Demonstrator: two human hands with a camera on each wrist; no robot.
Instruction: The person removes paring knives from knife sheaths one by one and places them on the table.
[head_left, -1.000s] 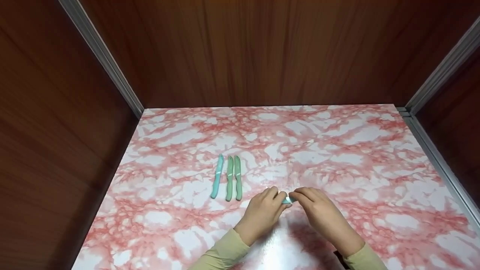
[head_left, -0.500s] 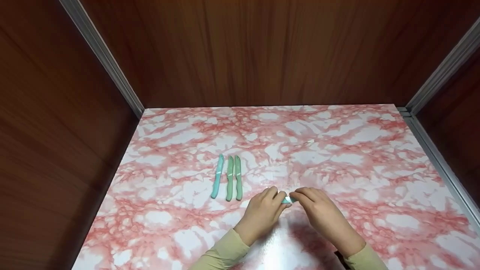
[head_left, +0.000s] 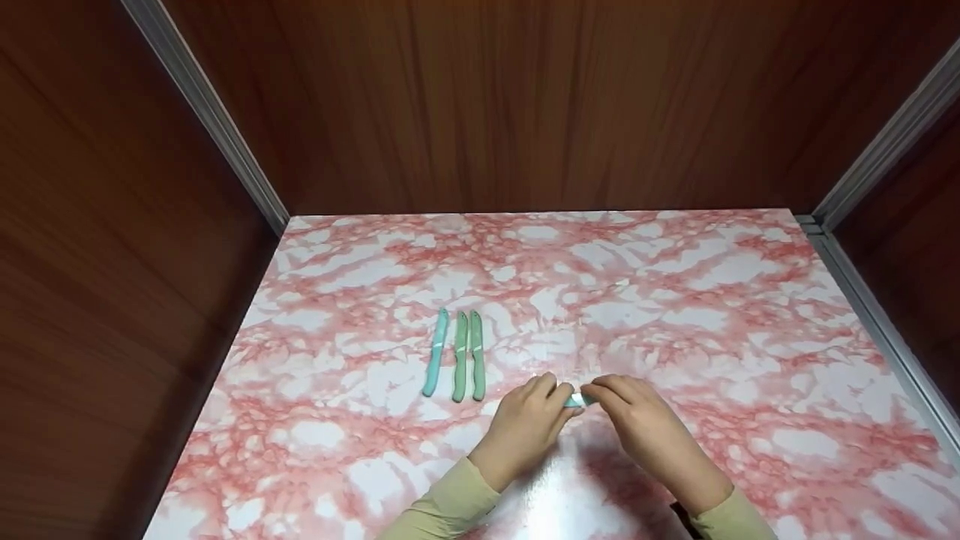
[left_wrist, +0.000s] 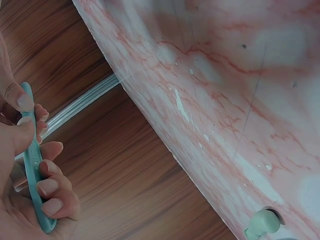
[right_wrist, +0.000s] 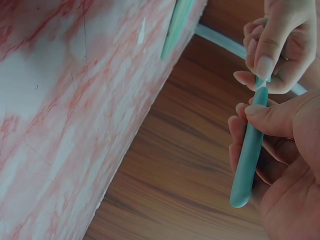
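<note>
A teal knife is held between both hands near the front of the table, with a short pale strip along its middle. My left hand grips one end; in the left wrist view its fingers curl round the teal length. My right hand holds the other end, its thumb pressing on the smooth rounded teal part in the right wrist view. Left of the hands lie one turquoise knife and two green knives, side by side, each with a pale stripe across it.
The red-and-white marbled table is enclosed by dark wood-grain panels at the back and sides. Grey metal strips run along the panel corners. A pale green rounded end shows low in the left wrist view.
</note>
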